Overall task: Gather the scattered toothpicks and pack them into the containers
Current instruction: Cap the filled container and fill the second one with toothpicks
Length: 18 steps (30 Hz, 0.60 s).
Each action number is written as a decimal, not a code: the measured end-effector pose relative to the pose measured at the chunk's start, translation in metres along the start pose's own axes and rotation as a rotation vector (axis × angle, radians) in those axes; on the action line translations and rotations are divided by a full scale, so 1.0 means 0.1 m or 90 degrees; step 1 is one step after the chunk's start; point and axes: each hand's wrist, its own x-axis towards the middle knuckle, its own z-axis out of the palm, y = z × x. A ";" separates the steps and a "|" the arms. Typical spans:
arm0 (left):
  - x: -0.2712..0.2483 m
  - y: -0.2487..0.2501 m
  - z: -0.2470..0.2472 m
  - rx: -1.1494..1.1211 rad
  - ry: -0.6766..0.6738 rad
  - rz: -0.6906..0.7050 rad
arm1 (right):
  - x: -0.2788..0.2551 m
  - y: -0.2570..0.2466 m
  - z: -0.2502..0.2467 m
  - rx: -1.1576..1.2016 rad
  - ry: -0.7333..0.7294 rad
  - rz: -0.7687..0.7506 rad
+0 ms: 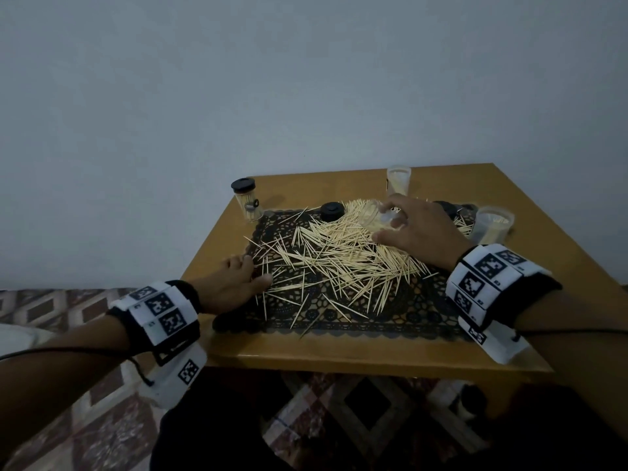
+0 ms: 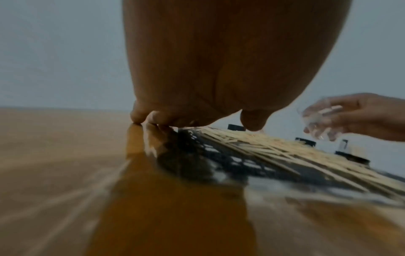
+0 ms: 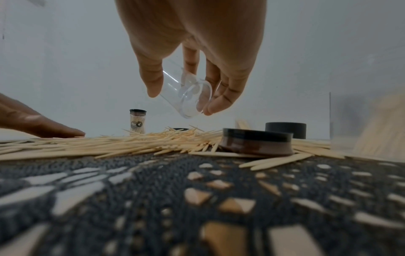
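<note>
Pale toothpicks [image 1: 339, 253] lie in a loose heap across a black lace mat [image 1: 339, 317]. My right hand [image 1: 401, 226] hovers over the far side of the heap and holds a clear empty container [image 1: 380, 217]. The right wrist view shows the container [image 3: 186, 93] tilted, pinched between thumb and fingers. My left hand [image 1: 255, 271] rests with its fingertips at the mat's left edge, touching a few outlying toothpicks. Its fingertips [image 2: 140, 119] press on the wood in the left wrist view. It holds nothing.
A filled container with a black lid [image 1: 246, 198] stands at the table's far left. Two open clear containers [image 1: 398, 180] [image 1: 494, 224] stand at the far right. Loose black lids [image 1: 332, 210] [image 3: 256, 142] lie among the toothpicks. The table's front edge [image 1: 339, 358] is near me.
</note>
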 end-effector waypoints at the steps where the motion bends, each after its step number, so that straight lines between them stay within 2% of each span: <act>1: -0.01 0.07 0.05 0.026 -0.007 -0.025 | 0.00 0.00 0.00 0.002 -0.002 -0.001; 3: -0.03 0.27 0.12 0.062 -0.008 -0.046 | 0.00 0.00 0.00 0.008 -0.004 0.000; 8: 0.05 0.72 0.17 0.076 -0.031 0.039 | 0.01 0.00 0.00 0.014 -0.010 0.003; 13: 0.14 0.98 0.06 -0.046 -0.067 0.105 | -0.01 0.00 -0.01 0.015 -0.014 0.006; 14: 0.15 0.98 0.03 -0.085 -0.039 0.122 | -0.01 0.00 -0.01 0.018 -0.014 0.006; 16: 0.15 0.91 -0.09 -0.149 0.079 0.137 | -0.02 -0.01 -0.02 0.022 -0.013 0.006; 18: 0.20 0.74 -0.25 -0.135 0.186 0.099 | -0.01 -0.01 -0.02 0.023 -0.014 0.005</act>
